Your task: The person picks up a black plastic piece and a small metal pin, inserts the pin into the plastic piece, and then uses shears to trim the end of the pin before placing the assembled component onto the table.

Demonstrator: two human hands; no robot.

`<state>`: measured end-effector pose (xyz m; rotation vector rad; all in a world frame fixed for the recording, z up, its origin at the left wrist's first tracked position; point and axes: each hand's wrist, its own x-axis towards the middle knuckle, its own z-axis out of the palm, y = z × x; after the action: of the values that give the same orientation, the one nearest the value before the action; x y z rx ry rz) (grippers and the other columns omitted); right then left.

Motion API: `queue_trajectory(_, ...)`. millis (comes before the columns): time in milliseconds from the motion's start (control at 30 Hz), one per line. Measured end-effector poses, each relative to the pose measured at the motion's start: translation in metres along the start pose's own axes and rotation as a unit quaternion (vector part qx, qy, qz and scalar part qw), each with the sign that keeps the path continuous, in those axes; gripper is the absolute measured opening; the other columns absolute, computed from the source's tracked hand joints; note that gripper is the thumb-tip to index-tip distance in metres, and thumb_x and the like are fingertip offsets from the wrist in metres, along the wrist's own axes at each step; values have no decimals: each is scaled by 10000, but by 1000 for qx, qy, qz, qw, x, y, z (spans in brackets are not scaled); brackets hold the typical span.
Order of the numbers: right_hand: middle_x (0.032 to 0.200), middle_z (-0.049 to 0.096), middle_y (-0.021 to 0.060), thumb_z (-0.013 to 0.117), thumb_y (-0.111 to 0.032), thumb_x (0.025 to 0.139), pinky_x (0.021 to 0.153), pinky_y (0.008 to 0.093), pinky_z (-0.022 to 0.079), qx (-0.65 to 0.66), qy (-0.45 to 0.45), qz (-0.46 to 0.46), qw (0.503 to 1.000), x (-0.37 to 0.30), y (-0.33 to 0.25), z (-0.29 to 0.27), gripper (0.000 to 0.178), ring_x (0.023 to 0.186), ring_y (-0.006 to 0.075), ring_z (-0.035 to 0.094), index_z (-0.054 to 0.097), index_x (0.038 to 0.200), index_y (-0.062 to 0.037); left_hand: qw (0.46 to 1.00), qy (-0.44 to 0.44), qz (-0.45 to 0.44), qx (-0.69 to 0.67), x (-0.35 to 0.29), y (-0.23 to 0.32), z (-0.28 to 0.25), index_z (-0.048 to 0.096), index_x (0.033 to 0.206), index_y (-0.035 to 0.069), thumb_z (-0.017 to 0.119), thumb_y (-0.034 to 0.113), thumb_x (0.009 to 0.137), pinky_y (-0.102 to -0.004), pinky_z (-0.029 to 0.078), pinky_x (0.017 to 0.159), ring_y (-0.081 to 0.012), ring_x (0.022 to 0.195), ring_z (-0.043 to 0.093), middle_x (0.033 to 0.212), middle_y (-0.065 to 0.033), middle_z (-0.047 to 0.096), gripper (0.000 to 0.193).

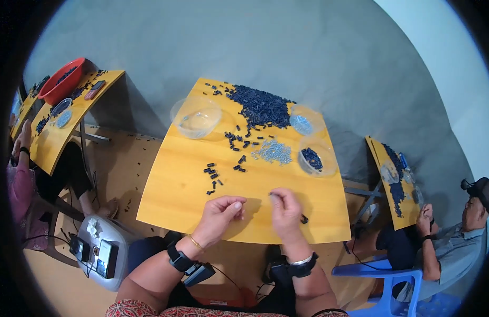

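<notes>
My left hand (221,214) is closed above the near part of the yellow table, thumb pressed against the curled fingers; what it holds, if anything, is hidden. Beside it, my right hand (286,212) pinches with thumb and forefinger, and a tiny dark bit shows at the tips, too small to name. One dark cylindrical piece (304,218) lies just right of that hand. Several similar dark pieces (213,176) are scattered beyond my left hand. Farther off are a heap of small light-blue pieces (275,151) and a big pile of dark cylindrical pieces (260,105).
A clear bowl (198,132) stands at the table's far left. At the right are a bowl of light-blue pieces (301,125) and a bowl of dark pieces (312,159). Other people sit at tables on both sides. A grey box-like seat (103,259) with devices on it stands at left.
</notes>
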<state>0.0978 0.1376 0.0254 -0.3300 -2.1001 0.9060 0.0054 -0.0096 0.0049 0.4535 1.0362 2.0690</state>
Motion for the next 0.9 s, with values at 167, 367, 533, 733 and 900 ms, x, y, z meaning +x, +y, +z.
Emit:
queue_trajectory(167, 801, 586, 146, 543, -69, 781, 653, 341, 454, -233, 83, -73, 966, 90, 32, -74, 117, 706, 301, 561, 548, 881, -7, 997, -40, 4, 72, 0, 3, 5, 583, 976, -26, 519, 78, 854, -227, 460, 666, -100, 695, 537, 767, -42, 585, 172)
queue_trajectory(367, 758, 585, 153, 540, -20, 759, 620, 332, 451, -302, -7, -152, 941, 111, 44, -42, 110, 686, 274, 577, 551, 867, 0, 994, -44, 13, 96, 4, 1, 3, 594, 956, -24, 525, 71, 846, -195, 453, 620, -65, 651, 528, 739, -14, 589, 161)
queue_trajectory(533, 753, 583, 145, 564, -58, 737, 679, 386, 442, -116, -221, -29, 968, 85, 33, 37, 119, 750, 317, 561, 541, 853, -39, 995, -42, 18, 88, 0, 2, -1, 597, 955, -22, 526, 79, 849, -191, 451, 614, -60, 647, 525, 734, -11, 587, 162)
queue_trajectory(733, 772, 562, 161, 556, -2, 723, 638, 356, 452, -172, -238, -68, 954, 88, 26, 70, 133, 717, 301, 565, 533, 855, -10, 995, -53, 19, 76, -2, 1, -2, 599, 960, -18, 524, 85, 853, -190, 446, 613, -56, 650, 521, 743, -14, 591, 167)
queue_trajectory(900, 781, 549, 162, 585, -31, 706, 682, 392, 425, -226, -259, -150, 927, 88, 27, 78, 142, 764, 336, 518, 524, 833, -11, 996, -61, 13, 66, -2, 2, -2, 599, 965, -18, 519, 86, 855, -190, 442, 614, -57, 655, 521, 744, -18, 593, 171)
